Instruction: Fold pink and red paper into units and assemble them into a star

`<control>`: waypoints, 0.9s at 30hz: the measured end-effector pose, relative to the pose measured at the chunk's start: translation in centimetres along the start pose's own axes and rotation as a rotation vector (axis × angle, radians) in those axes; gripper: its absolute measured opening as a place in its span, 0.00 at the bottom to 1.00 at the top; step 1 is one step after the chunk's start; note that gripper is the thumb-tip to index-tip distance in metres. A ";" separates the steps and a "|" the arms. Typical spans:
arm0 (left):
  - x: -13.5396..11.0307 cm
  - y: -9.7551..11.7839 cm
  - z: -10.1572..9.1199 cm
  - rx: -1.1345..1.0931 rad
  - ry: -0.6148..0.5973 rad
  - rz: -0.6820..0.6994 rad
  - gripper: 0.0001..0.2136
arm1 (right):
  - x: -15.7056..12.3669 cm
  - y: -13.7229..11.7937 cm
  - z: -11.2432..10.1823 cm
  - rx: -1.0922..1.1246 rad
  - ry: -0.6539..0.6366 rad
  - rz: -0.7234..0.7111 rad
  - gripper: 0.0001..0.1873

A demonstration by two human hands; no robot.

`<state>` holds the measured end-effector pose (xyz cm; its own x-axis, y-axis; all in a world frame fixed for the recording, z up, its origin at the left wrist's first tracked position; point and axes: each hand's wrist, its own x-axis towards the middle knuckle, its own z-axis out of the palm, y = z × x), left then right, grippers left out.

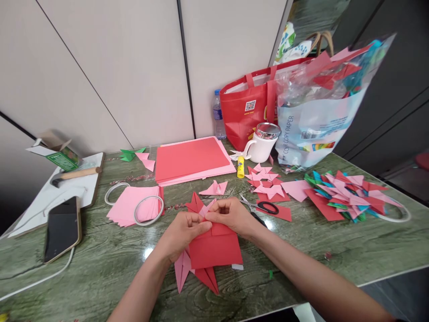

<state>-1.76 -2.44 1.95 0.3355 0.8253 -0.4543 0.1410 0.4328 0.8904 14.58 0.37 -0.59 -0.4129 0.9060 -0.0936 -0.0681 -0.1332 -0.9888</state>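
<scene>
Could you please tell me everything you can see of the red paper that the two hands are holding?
The red paper is a plain, matte sheet, roughly square, lying flat on the green marbled table near its front edge. Its top edge is turned over into a small flap, pinched by the left hand and the right hand. It lies over folded, pointed pieces: a pink piece sticks out at its lower left, a red piece below it.
</scene>
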 end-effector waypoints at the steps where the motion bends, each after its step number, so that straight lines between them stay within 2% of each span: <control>1: 0.0 0.0 0.0 0.012 0.005 0.004 0.19 | 0.0 0.0 0.0 0.006 -0.006 -0.005 0.12; 9: 0.0 0.0 0.0 0.037 0.011 0.004 0.19 | -0.1 -0.1 0.0 -0.010 -0.059 -0.039 0.13; 17: -0.3 0.3 0.1 0.024 0.012 -0.003 0.20 | 0.0 -0.1 -0.1 -0.213 -0.056 -0.139 0.11; 22: -0.2 0.3 0.2 0.088 0.035 0.026 0.20 | 0.0 0.0 0.1 -0.221 -0.031 -0.170 0.08; 27: -0.1 0.2 0.3 0.129 0.073 0.064 0.20 | 0.0 0.1 0.1 -0.197 -0.023 -0.153 0.10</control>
<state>-1.52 -2.51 2.16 0.2796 0.8760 -0.3931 0.2419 0.3319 0.9118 14.48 0.31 -0.71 -0.4319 0.9000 0.0592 0.0460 0.0875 -0.9951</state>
